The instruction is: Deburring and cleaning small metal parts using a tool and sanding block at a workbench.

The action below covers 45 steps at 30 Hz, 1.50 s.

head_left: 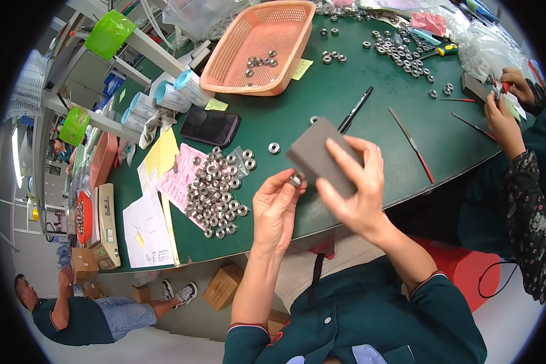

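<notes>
1. The left hand [277,209] pinches a small shiny metal ring [295,179] between thumb and fingertips, held in the air above the near edge of the dark green round surface [346,91].
2. The right hand [355,185] grips a flat grey rectangular abrasive block [318,155] with a matte, fine-grained face; its fingers wrap over the block's right side, and its lower corner sits just beside the ring.
3. On the surface to the left of the hands lies a dense heap of small silvery metal rings [218,191], smooth and round, partly resting on a pink paper sheet [179,176].
4. A salmon-coloured plastic mesh basket [285,24], rectangular with perforated walls, stands at the far side of the surface and holds a few of the same rings in its middle.
5. A black smartphone [210,126] with a glossy screen lies flat between the basket and the heap.
6. More rings lie scattered at the far right [400,51], near thin red-handled needle files [414,145].
7. At the right edge, another person's hands [506,100] are closed on a small part.
</notes>
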Available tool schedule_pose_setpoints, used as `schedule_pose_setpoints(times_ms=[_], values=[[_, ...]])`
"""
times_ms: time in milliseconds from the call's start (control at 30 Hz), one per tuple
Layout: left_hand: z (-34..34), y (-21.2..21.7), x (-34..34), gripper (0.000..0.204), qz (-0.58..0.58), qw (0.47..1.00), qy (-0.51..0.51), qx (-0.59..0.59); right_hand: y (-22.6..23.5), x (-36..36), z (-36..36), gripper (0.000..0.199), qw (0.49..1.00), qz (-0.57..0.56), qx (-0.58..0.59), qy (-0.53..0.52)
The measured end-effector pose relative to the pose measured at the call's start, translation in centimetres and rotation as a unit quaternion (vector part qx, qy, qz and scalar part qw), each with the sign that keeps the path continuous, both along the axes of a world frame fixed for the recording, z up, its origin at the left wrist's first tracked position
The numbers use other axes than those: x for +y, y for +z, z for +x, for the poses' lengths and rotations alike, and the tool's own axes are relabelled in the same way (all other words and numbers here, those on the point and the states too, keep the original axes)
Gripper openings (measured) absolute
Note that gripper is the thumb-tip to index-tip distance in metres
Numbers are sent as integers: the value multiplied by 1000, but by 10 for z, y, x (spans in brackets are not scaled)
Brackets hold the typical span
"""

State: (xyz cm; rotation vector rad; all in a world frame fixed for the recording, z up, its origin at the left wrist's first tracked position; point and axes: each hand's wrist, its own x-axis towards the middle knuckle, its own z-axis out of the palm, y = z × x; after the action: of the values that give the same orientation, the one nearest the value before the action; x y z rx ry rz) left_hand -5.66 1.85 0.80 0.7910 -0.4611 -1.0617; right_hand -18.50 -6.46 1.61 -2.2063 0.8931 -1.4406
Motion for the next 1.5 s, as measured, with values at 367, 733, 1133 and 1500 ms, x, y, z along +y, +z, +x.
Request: schedule_pose_setpoints(times_ms=[367, 733, 1133, 1500], values=[[-3, -2, -1, 21, 0, 1000, -15, -19, 11, 14, 0, 56, 999, -46, -12, 19], [3, -3, -18, 13, 26, 994, 97, -33, 8, 6, 1, 48, 997, 4, -27, 79], [33, 61, -82, 7, 47, 749, 54, -658, -14, -40, -59, 48, 959, 182, -217, 16], [9, 11, -224, 23, -98, 606, -148, -775, -3, -47, -52, 50, 972, 210, -97, -36]])
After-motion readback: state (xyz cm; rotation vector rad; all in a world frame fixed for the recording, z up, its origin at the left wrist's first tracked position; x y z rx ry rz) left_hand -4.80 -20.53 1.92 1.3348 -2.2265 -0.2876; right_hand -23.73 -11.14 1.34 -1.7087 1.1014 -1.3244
